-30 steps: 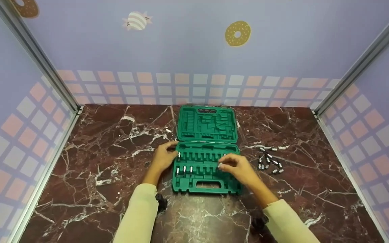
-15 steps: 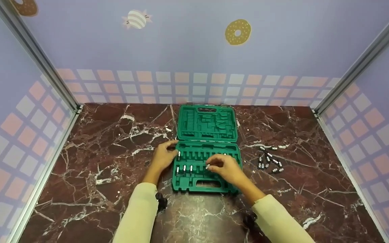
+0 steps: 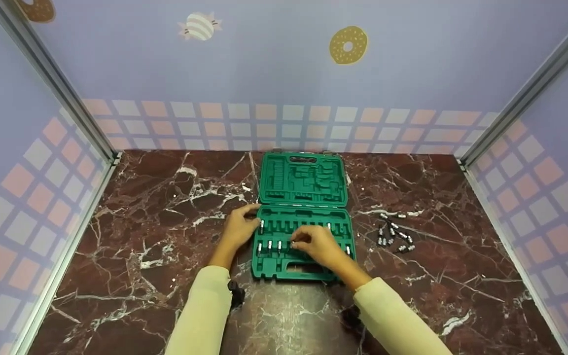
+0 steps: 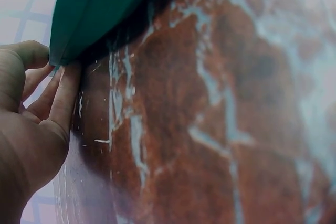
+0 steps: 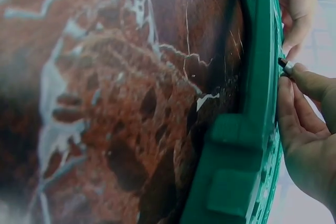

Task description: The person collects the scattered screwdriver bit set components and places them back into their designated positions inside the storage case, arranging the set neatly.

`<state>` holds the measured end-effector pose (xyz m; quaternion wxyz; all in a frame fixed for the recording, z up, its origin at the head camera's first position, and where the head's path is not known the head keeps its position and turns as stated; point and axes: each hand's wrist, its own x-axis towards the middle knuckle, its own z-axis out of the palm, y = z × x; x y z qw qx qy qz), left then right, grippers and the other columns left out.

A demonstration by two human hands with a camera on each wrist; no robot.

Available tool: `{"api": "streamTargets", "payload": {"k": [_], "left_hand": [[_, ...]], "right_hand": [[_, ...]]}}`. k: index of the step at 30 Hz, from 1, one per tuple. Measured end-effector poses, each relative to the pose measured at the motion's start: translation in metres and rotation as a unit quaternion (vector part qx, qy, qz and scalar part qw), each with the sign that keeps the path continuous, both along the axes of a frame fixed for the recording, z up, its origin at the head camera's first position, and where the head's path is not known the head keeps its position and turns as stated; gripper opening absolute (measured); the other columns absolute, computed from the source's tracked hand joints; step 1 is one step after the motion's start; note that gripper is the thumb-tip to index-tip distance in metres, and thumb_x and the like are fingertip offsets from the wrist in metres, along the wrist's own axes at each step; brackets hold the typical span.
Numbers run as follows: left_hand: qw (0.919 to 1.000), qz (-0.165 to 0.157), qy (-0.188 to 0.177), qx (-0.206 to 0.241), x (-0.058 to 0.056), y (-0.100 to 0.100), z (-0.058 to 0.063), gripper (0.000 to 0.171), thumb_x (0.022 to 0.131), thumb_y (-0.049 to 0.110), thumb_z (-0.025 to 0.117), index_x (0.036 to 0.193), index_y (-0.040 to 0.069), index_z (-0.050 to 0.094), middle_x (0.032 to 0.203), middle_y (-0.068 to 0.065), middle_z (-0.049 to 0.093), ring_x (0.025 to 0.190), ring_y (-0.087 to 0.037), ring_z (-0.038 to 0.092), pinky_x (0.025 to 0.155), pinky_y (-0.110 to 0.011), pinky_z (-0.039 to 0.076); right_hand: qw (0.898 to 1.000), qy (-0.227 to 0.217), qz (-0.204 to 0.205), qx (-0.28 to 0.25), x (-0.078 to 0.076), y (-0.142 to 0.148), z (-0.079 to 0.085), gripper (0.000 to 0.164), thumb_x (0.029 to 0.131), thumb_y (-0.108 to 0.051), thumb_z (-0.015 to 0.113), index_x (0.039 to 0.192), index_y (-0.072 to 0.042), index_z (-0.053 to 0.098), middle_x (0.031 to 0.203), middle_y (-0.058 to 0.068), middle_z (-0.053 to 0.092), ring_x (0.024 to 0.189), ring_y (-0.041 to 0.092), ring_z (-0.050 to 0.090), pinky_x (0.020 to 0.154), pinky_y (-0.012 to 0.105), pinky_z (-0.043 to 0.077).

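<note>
An open green plastic tool case [image 3: 303,209] lies on the table. My right hand [image 3: 316,242] is over its lower row of slots and pinches a small socket bit [image 5: 285,65], with a silver body and dark tip, between thumb and fingertips. At the case's left side, my left hand [image 3: 238,228] holds the edge, as the left wrist view shows the thumb and fingers on the green rim [image 4: 79,35]. Several socket bits [image 3: 269,246] stand in slots at the lower left. Another bit [image 3: 262,227] sits in the upper row beside my left thumb.
A loose group of several socket bits [image 3: 393,230] lies on the dark red marbled table [image 3: 442,276], right of the case. The case lid [image 3: 303,177] is laid back toward the patterned wall [image 3: 284,64]. Side walls with metal posts flank the table.
My right hand has moved left across the case with the socket bit, toward the filled lower slots. A bit at the lower right has come into view. My left hand stays put.
</note>
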<state>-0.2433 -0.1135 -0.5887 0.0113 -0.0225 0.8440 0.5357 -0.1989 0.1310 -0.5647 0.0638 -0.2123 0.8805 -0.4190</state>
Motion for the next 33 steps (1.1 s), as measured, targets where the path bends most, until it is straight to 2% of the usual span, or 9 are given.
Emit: {"api": "streamTargets", "payload": {"k": [10, 18, 25, 33], "left_hand": [[1.0000, 0.002, 0.006, -0.004, 0.000, 0.001, 0.000, 0.038, 0.091, 0.007, 0.070, 0.128, 0.013, 0.074, 0.116, -0.011, 0.075, 0.093, -0.025, 0.072, 0.087, -0.042, 0.057], [0.9998, 0.001, 0.000, -0.018, 0.000, 0.000, 0.000, 0.038, 0.092, 0.008, 0.070, 0.130, 0.014, 0.073, 0.118, -0.009, 0.075, 0.098, -0.026, 0.071, 0.092, -0.044, 0.056], [0.9998, 0.001, -0.001, -0.018, 0.001, 0.001, 0.001, 0.038, 0.092, 0.009, 0.070, 0.129, 0.015, 0.073, 0.117, -0.009, 0.075, 0.097, -0.025, 0.071, 0.090, -0.044, 0.056], [1.0000, -0.005, -0.002, -0.005, 0.000, 0.001, 0.001, 0.038, 0.093, 0.006, 0.069, 0.131, 0.012, 0.072, 0.121, -0.012, 0.073, 0.099, -0.028, 0.071, 0.090, -0.044, 0.057]], "right_hand": [[0.998, 0.043, -0.004, 0.043, 0.000, -0.010, -0.001, 0.009, 0.089, -0.010, 0.080, 0.098, -0.009, 0.081, 0.097, 0.006, 0.074, 0.086, 0.019, 0.070, 0.073, 0.030, 0.059], [0.998, 0.051, -0.010, 0.048, 0.001, -0.015, 0.000, 0.011, 0.089, -0.007, 0.080, 0.099, -0.006, 0.078, 0.096, 0.009, 0.068, 0.087, 0.023, 0.069, 0.075, 0.033, 0.060], [0.998, 0.009, -0.036, 0.057, -0.003, -0.017, 0.003, 0.015, 0.087, -0.009, 0.082, 0.102, -0.008, 0.077, 0.099, 0.008, 0.066, 0.093, 0.024, 0.066, 0.081, 0.039, 0.059], [0.996, -0.048, -0.041, 0.067, -0.010, -0.019, 0.013, 0.016, 0.085, -0.010, 0.084, 0.099, -0.008, 0.076, 0.097, 0.007, 0.069, 0.090, 0.022, 0.066, 0.080, 0.041, 0.058]]}}
